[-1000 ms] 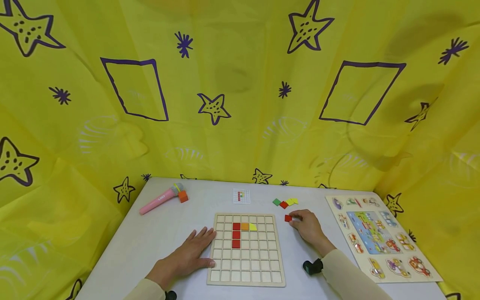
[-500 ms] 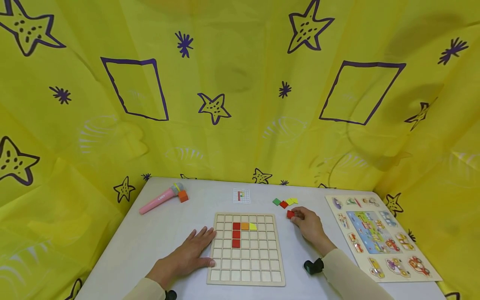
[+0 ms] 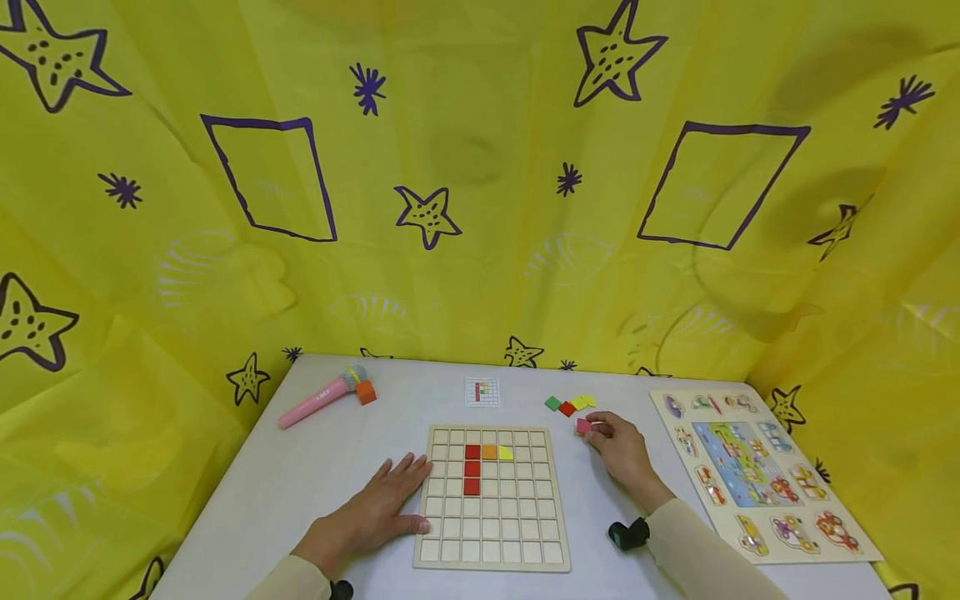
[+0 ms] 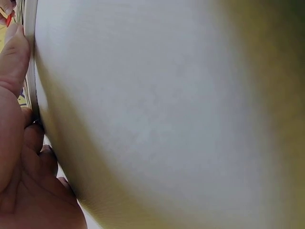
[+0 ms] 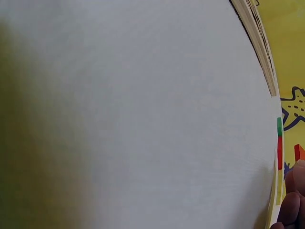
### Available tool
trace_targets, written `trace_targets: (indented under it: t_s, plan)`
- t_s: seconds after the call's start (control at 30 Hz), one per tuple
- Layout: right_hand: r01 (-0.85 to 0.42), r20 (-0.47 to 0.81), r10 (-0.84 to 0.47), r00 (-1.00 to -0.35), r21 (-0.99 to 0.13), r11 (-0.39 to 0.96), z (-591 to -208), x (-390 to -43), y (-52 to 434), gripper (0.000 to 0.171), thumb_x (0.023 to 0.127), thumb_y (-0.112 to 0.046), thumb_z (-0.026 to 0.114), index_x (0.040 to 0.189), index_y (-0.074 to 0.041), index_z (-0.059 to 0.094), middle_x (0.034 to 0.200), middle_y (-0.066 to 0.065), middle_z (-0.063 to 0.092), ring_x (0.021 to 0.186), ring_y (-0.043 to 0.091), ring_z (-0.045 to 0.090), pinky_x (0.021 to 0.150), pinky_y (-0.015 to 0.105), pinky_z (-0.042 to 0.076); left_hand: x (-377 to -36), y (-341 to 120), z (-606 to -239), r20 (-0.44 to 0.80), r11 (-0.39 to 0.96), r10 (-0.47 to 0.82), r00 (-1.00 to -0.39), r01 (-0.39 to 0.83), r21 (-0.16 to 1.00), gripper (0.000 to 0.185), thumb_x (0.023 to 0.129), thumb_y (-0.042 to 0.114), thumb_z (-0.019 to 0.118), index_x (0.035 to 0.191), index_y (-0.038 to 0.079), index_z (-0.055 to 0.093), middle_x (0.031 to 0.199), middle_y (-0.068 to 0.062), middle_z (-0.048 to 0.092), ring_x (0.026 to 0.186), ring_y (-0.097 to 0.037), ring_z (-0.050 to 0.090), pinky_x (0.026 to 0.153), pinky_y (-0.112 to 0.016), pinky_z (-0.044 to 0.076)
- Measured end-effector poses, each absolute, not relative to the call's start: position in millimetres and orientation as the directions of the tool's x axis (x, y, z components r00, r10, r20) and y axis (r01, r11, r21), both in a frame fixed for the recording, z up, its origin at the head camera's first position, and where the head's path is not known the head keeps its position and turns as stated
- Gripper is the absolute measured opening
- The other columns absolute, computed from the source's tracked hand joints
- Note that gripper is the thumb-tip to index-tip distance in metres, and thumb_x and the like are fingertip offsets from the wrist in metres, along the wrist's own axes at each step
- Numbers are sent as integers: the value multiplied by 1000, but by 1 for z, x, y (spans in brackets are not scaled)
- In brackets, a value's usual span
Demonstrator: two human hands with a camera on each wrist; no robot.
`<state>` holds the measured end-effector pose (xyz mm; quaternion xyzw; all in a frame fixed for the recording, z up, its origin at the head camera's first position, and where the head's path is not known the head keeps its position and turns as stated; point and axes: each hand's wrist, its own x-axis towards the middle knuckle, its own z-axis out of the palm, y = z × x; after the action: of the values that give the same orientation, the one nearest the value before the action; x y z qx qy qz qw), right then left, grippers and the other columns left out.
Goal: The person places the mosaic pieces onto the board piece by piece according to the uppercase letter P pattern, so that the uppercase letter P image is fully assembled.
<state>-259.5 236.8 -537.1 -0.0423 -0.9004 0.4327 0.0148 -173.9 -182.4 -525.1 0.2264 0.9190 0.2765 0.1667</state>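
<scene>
Moving slightly up and to the right in the head view since a second ago, the right hand [image 3: 622,452] is carrying a small tile [image 3: 583,426], whose visible face is now looking pinkish where it was looking red. Thumb and fingers are closing on it in a pinch near the right of centre, the tile sitting well apart from the grid board [image 3: 491,529] and just below a loose cluster. That cluster is holding a green tile [image 3: 552,403], a red tile [image 3: 567,409] and yellow pieces [image 3: 582,402]. Lower left of centre, the left hand [image 3: 375,506] is lying with fingers stretched out and thumb apart, its tips meeting the board's left edge; it is gripping nothing.

On the board, three red squares [image 3: 472,469] are forming a column, with an orange square [image 3: 490,452] and a yellow piece [image 3: 506,453] continuing rightward from the top one. A printed card [image 3: 482,392] is lying above the board. At the left, a pink microphone [image 3: 318,402] is resting with its head beside an orange block [image 3: 366,392]. A picture puzzle [image 3: 735,517] is filling the table's right side.
</scene>
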Motion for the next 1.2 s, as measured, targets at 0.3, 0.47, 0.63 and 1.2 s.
trace_targets:
  t_s: [0.3, 0.47, 0.63, 1.2]
  plan:
    - [85, -23, 115, -993, -810, 580, -537, -253, 235, 28, 102, -6, 67, 130, -4, 68, 112, 15, 71, 101, 28, 61, 79, 26, 54, -174, -183, -526, -173, 736, 512, -842, 325, 594, 96, 93, 53, 74, 165, 5, 33, 173, -14, 30, 163, -39, 18, 131, -64, 6]
    - [48, 16, 112, -994, -834, 549, -536, -250, 232, 27, 100, -3, 68, 127, -3, 70, 111, 16, 72, 100, 27, 62, 73, 19, 53, -174, -183, -526, -171, 736, 512, -842, 328, 592, 96, 93, 52, 74, 165, 5, 33, 173, -13, 30, 163, -39, 18, 132, -64, 6]
    - [49, 21, 125, -992, -847, 529, -536, -249, 228, 27, 99, -2, 70, 126, -4, 71, 110, 15, 72, 99, 26, 62, 70, 16, 54, -173, -183, -526, -170, 736, 514, -841, 331, 590, 95, 93, 52, 74, 165, 5, 33, 173, -13, 30, 163, -39, 18, 132, -64, 6]
    - [33, 34, 121, -992, -855, 517, -534, -244, 221, 26, 99, 1, 69, 125, -2, 72, 106, 15, 72, 92, 22, 62, 66, 18, 54, -176, -185, -530, -133, 725, 535, -834, 372, 579, 96, 93, 52, 74, 164, 2, 33, 172, -15, 32, 162, -40, 20, 131, -64, 8]
